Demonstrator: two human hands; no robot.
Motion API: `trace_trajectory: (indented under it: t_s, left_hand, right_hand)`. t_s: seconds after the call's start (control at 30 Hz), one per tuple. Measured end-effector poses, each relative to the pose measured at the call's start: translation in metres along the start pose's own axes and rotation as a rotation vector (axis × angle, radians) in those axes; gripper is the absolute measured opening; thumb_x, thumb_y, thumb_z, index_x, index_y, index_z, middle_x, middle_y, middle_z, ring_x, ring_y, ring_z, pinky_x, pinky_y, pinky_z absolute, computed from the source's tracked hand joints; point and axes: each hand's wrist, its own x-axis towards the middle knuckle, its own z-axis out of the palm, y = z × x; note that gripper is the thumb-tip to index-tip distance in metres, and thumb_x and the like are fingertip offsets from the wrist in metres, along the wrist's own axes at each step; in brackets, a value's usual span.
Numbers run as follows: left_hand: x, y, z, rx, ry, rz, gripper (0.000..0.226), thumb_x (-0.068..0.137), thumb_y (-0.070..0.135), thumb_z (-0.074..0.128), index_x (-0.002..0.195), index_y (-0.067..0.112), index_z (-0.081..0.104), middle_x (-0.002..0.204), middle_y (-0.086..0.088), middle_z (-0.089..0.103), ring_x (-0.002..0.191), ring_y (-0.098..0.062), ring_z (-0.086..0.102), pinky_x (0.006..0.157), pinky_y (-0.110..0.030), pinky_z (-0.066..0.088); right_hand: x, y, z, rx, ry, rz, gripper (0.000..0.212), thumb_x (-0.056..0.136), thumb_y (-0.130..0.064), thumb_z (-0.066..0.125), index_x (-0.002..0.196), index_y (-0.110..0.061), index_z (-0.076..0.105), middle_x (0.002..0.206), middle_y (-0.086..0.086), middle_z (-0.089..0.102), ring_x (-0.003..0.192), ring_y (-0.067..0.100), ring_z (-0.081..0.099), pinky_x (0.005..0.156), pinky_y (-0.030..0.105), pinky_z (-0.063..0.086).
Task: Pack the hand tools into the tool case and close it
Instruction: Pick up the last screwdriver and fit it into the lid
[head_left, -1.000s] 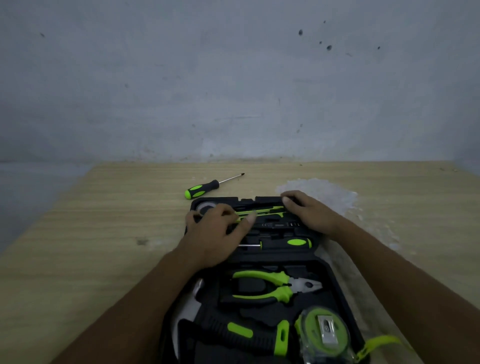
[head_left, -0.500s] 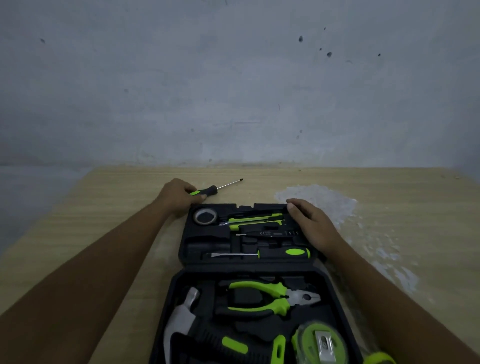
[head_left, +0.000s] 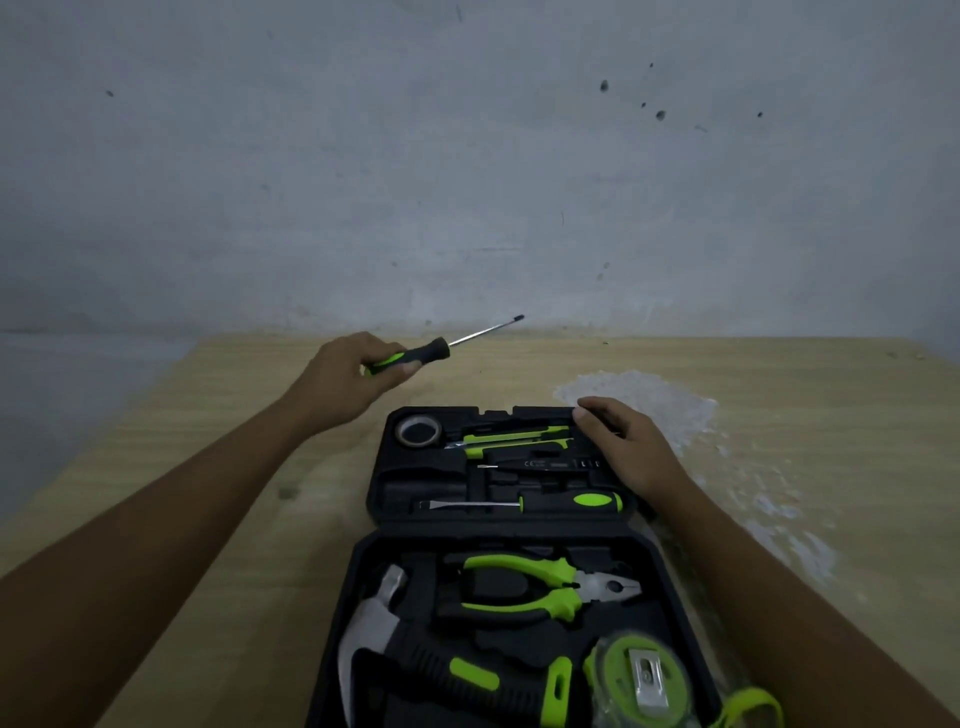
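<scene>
The black tool case (head_left: 498, 535) lies open on the wooden table (head_left: 218, 467). My left hand (head_left: 353, 379) holds a green-and-black screwdriver (head_left: 441, 347) lifted above the table, behind the case's far left corner, shaft pointing up and right. My right hand (head_left: 623, 447) rests flat on the far half's right edge. In the far half sit a tape roll (head_left: 418, 431), a green utility knife (head_left: 514, 439), a tester pen (head_left: 540, 464) and a flat screwdriver (head_left: 524, 502). The near half holds pliers (head_left: 545, 584), a hammer (head_left: 415, 654) and a tape measure (head_left: 641, 680).
A white scuffed patch (head_left: 649, 400) marks the table to the right of the case. A grey wall (head_left: 467, 182) rises just behind the table's far edge. The table's left edge (head_left: 104, 431) runs diagonally beside my left forearm.
My left hand left the far half of the case, reached the screwdriver lying behind it, gripped the handle and lifted it off the table. My right hand stayed on the case.
</scene>
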Motion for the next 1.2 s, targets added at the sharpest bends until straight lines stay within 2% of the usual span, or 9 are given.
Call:
trace_trajectory:
  t_s: [0.13,0.2,0.3,0.5,0.6,0.73,0.87,0.97,1.2]
  left_hand:
    - [-0.032,0.026,-0.010,-0.042,-0.098,0.103,0.030,0.085,0.041,0.063,0.107,0.022,0.072,0.092,0.010,0.061,0.080,-0.001,0.058,0.068,-0.011,0.039]
    - [-0.046,0.030,-0.008,-0.049,-0.134,0.144,0.029,0.085,0.040,0.064,0.107,0.022,0.072,0.094,0.012,0.061,0.084,0.002,0.058,0.072,-0.009,0.038]
    - [-0.063,0.031,0.003,-0.049,-0.182,0.177,0.031,0.085,0.047,0.065,0.105,0.025,0.073,0.097,0.011,0.063,0.093,-0.002,0.060,0.080,-0.020,0.044]
    - [-0.089,0.027,0.026,0.009,-0.176,0.121,0.046,0.083,0.064,0.049,0.109,0.033,0.070,0.100,0.021,0.057,0.098,-0.002,0.052,0.086,-0.042,0.045]
    - [-0.094,0.023,0.034,0.074,-0.207,0.106,0.064,0.079,0.078,0.036,0.115,0.034,0.066,0.104,0.021,0.057,0.104,-0.008,0.046,0.092,-0.051,0.038]
    - [-0.091,0.025,0.038,0.104,-0.216,0.109,0.058,0.080,0.070,0.041,0.118,0.034,0.065,0.106,0.017,0.052,0.106,-0.010,0.039,0.091,-0.045,0.031]
    - [-0.089,0.031,0.041,0.129,-0.220,0.103,0.029,0.090,0.041,0.060,0.118,0.032,0.067,0.103,0.014,0.049,0.105,-0.011,0.041,0.084,-0.038,0.025]
    - [-0.086,0.035,0.040,0.156,-0.211,0.108,0.027,0.089,0.041,0.062,0.113,0.032,0.070,0.101,0.015,0.052,0.105,-0.013,0.049,0.081,-0.038,0.028]
    - [-0.089,0.047,0.036,0.338,-0.147,0.220,0.028,0.085,0.045,0.053,0.101,0.037,0.074,0.078,0.010,0.048,0.079,-0.019,0.055,0.075,-0.041,0.032]
  right_hand:
    - [-0.003,-0.002,-0.002,-0.014,0.004,-0.016,0.047,0.090,-0.052,0.055,0.126,-0.023,0.060,0.125,0.001,0.064,0.113,0.020,0.061,0.100,0.045,0.049]
    - [-0.006,-0.004,-0.003,-0.003,0.003,-0.028,0.052,0.086,-0.059,0.055,0.124,-0.025,0.061,0.123,0.000,0.066,0.112,0.019,0.062,0.099,0.047,0.050]
    - [-0.009,-0.004,-0.003,-0.003,-0.002,-0.063,0.056,0.080,-0.068,0.053,0.117,-0.028,0.064,0.118,-0.003,0.068,0.109,0.017,0.064,0.096,0.047,0.051]
    - [-0.022,-0.012,-0.003,0.005,-0.026,-0.112,0.028,0.083,-0.056,0.053,0.104,-0.040,0.063,0.111,-0.009,0.068,0.104,0.010,0.063,0.084,0.029,0.048]
    - [-0.027,-0.009,-0.006,-0.025,-0.092,-0.100,0.041,0.077,-0.059,0.059,0.113,-0.038,0.063,0.131,-0.006,0.058,0.121,0.015,0.054,0.095,0.035,0.048]
    - [-0.033,-0.012,-0.010,-0.093,-0.149,-0.136,0.041,0.072,-0.053,0.072,0.110,-0.041,0.066,0.153,-0.010,0.032,0.139,0.009,0.030,0.109,0.039,0.033]
    - [-0.031,-0.020,-0.002,-0.292,-0.137,-0.415,0.020,0.077,-0.042,0.076,0.095,-0.033,0.073,0.122,-0.014,0.060,0.123,0.010,0.047,0.102,0.040,0.041]
    - [-0.031,-0.024,0.002,-0.296,-0.218,-0.414,0.007,0.082,-0.026,0.074,0.090,-0.026,0.075,0.095,-0.008,0.070,0.097,0.009,0.060,0.087,0.037,0.050]
    - [-0.032,-0.026,0.003,-0.335,-0.203,-0.399,0.008,0.084,-0.025,0.072,0.091,-0.026,0.073,0.093,-0.002,0.066,0.096,0.016,0.057,0.083,0.032,0.048]
